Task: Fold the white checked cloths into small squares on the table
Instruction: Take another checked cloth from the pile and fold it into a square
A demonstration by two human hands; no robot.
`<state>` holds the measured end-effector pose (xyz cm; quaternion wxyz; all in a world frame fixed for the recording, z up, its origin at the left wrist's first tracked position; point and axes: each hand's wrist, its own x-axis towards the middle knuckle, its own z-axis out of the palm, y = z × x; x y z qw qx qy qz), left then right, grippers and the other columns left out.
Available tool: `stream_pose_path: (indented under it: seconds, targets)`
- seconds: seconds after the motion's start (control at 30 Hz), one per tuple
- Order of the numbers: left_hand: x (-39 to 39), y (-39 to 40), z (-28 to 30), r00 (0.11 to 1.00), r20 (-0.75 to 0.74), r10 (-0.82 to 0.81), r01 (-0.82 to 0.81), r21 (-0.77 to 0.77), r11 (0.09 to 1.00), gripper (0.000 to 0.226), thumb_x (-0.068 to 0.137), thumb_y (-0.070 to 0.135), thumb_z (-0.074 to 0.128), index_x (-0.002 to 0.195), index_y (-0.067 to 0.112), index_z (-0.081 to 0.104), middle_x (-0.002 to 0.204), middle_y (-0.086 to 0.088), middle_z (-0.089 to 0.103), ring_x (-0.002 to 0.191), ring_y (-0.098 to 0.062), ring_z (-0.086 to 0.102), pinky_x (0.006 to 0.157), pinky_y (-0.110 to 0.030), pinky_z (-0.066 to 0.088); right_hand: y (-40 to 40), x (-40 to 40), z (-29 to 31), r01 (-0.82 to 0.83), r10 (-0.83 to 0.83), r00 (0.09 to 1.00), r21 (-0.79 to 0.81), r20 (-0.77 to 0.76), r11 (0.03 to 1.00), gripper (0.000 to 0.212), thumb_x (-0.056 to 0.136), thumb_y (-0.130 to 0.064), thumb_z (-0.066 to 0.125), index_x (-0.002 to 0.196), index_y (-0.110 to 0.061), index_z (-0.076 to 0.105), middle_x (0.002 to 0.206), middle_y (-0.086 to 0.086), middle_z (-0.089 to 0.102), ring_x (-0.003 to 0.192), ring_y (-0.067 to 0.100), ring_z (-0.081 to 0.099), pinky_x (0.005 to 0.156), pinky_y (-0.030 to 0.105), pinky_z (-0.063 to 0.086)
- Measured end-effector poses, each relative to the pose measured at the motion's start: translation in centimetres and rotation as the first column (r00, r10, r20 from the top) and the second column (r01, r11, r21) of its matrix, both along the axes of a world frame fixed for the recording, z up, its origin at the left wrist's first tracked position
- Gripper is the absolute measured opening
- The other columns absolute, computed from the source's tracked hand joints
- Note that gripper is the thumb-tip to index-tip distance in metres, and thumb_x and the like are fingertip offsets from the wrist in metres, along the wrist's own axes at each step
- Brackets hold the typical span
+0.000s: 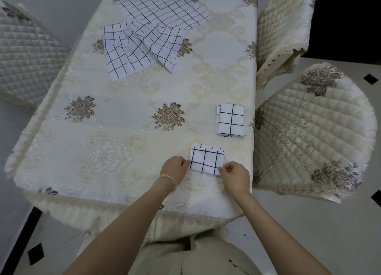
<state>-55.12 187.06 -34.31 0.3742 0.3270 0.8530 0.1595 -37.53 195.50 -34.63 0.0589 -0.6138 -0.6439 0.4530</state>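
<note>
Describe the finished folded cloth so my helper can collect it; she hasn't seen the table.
Start at the table's right edge, beside the quilted chair. The folded cloth lies there alone, a small checked square. Unlike the similar cloth in hand nearer the person, no hands touch it, and the far cloths lie unfolded.

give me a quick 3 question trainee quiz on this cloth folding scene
1. True or false: both hands pinch the small folded white checked cloth near the table's front edge.
2. Which hand wears the pearl bead bracelet? A) left B) right
3. Fill in: beyond the held cloth, near the table's right edge, lies a finished ____ of folded white checked squares.

Key
1. True: the left hand pinches its left edge, the right hand its near right corner.
2. A.
3. Stack. The unfolded white checked cloths lie at the far end of the cream floral tablecloth.
</note>
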Motion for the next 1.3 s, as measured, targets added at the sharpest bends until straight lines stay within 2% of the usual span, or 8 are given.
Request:
stream_pose_path:
  seconds: [0.27,0.43,0.77,1.0,1.1,1.13,1.2,1.3]
  targets:
    - [0.4,-0.4,0.5,0.990,-0.046,-0.131,0.129,-0.040,0.991,0.041,0.095,0.028,0.044,0.058,0.015,0.033,0.055,0.000,0.033,0.050,-0.014,0.031,0.049,-0.030,0.024,0.6,0.1,0.3,-0.040,0.041,0.999,-0.021,0.025,0.999,0.012,0.088,-0.024,0.062,0.084,-0.014,0.065,0.075,-0.002,0.065,0.072,0.017,0.060,0.059,0.026,0.039]
    - [0.8,-0.5,0.2,0.999,-0.032,-0.022,0.023,0.013,1.000,0.039,0.096,0.030,0.042,0.061,0.015,0.034,0.058,0.001,0.036,0.051,-0.013,0.032,0.050,-0.028,0.025,0.6,-0.5,0.5,-0.113,0.111,0.986,0.008,0.125,0.994,0.021,0.088,-0.017,0.055,0.077,-0.001,0.061,0.073,0.012,0.065,0.066,0.028,0.058,0.059,0.029,0.038]
    - [1.3,-0.6,-0.2,0.984,-0.146,-0.099,0.091,-0.059,0.994,0.025,0.097,0.022,0.038,0.077,0.010,0.045,0.075,-0.002,0.042,0.071,-0.020,0.044,0.062,-0.030,0.030,0.6,-1.8,0.2,-0.301,0.254,0.926,0.142,0.278,0.943,0.017,0.096,-0.020,0.042,0.085,-0.008,0.046,0.068,0.002,0.050,0.063,0.021,0.048,0.053,0.031,0.032]
    - [1.8,-0.7,-0.4,0.956,-0.263,-0.129,0.115,-0.069,0.991,0.020,0.095,0.021,0.035,0.082,0.010,0.045,0.078,-0.001,0.041,0.074,-0.019,0.043,0.062,-0.026,0.029,-0.6,-1.1,-2.0,-0.100,0.053,0.989,0.350,0.141,0.931,0.025,0.090,-0.029,0.061,0.080,-0.011,0.047,0.076,0.002,0.051,0.077,0.024,0.046,0.064,0.036,0.038]
    - [2.4,-0.9,-1.3,0.788,-0.577,-0.214,0.287,0.037,0.957,0.012,0.076,0.012,0.057,0.087,0.008,0.056,0.084,-0.007,0.052,0.071,-0.022,0.049,0.058,-0.028,0.039,-1.0,-1.2,-2.5,0.004,-0.024,0.998,0.357,0.051,0.934,0.029,0.087,-0.026,0.066,0.073,-0.016,0.044,0.071,-0.002,0.049,0.077,0.022,0.042,0.069,0.036,0.037]
    - [2.7,-0.8,-1.5,0.742,-0.630,-0.230,0.368,0.096,0.925,0.025,0.066,0.006,0.067,0.090,0.008,0.060,0.087,-0.008,0.057,0.073,-0.024,0.054,0.059,-0.030,0.044,-1.0,-1.3,-2.6,0.022,-0.038,0.999,0.355,0.038,0.935,0.029,0.087,-0.026,0.066,0.073,-0.016,0.043,0.071,-0.003,0.049,0.077,0.021,0.042,0.069,0.036,0.036]
    - [3.2,-0.4,-2.0,0.702,-0.628,-0.336,0.536,0.154,0.830,0.044,0.066,0.003,0.070,0.108,0.011,0.062,0.108,-0.006,0.063,0.096,-0.025,0.061,0.077,-0.033,0.049,-1.1,-1.3,-2.8,0.036,-0.046,0.999,0.352,0.020,0.935,0.029,0.087,-0.026,0.066,0.072,-0.016,0.044,0.070,-0.004,0.050,0.077,0.020,0.041,0.070,0.036,0.036]
    - [3.0,0.1,-2.4,0.623,-0.620,-0.477,0.633,0.042,0.773,0.046,0.082,0.014,0.058,0.128,0.014,0.054,0.137,-0.004,0.052,0.127,-0.027,0.048,0.103,-0.041,0.041,-1.0,-1.2,-2.9,0.041,-0.044,0.999,0.343,-0.001,0.939,0.028,0.087,-0.026,0.066,0.073,-0.015,0.045,0.069,-0.004,0.051,0.077,0.019,0.041,0.069,0.036,0.036]
